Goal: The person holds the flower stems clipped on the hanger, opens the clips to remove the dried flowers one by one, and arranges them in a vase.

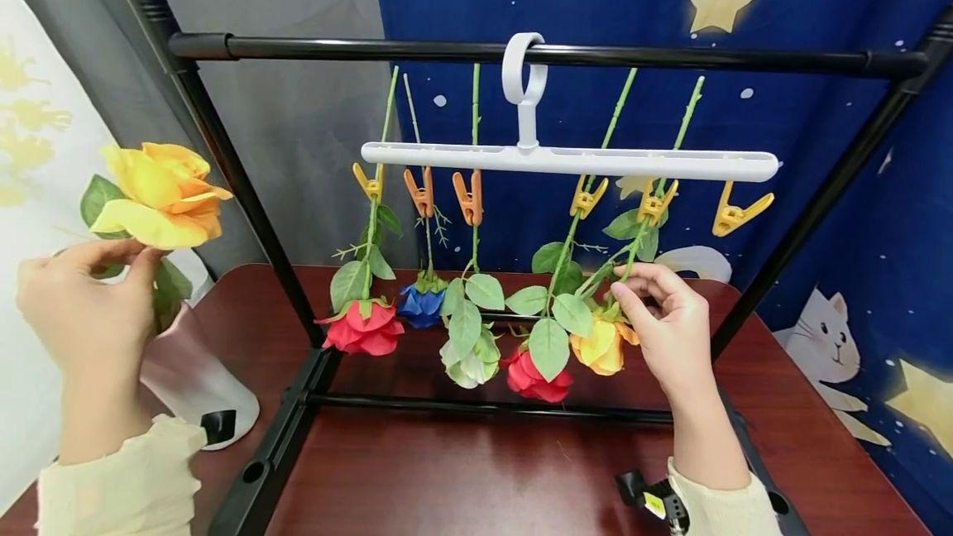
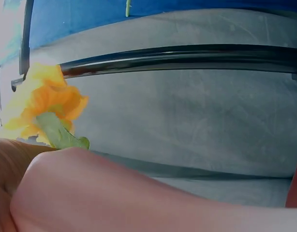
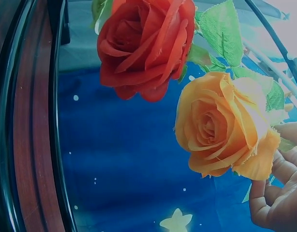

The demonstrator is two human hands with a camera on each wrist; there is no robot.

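The yellow rose (image 1: 160,193) sits at the left edge of the head view, bloom upward and tipped toward the right, its stem running down out of sight behind the left hand (image 1: 85,304). That hand pinches the stem just under the bloom, thumb and fingers curled round it, so the flower stands directly above the grip; the left wrist view shows the same bloom (image 2: 44,104) above the hand. Below it stands a pale vase (image 1: 193,379) on the dark red table (image 1: 476,470).

At centre right, the orange rose (image 1: 603,344) hangs head down, its long stem rising steeply to a yellow clip (image 1: 655,205) on the white hanger (image 1: 569,160). The right hand (image 1: 670,325) grasps the stem just above the bloom, fingertips closed on it, the flower below and left of the grip. A red rose (image 1: 538,379) hangs just beside it on the left.

One clip (image 1: 737,212) at the hanger's right end holds nothing. The black rack (image 1: 521,50) frames the hanging flowers, with bare tabletop in front.
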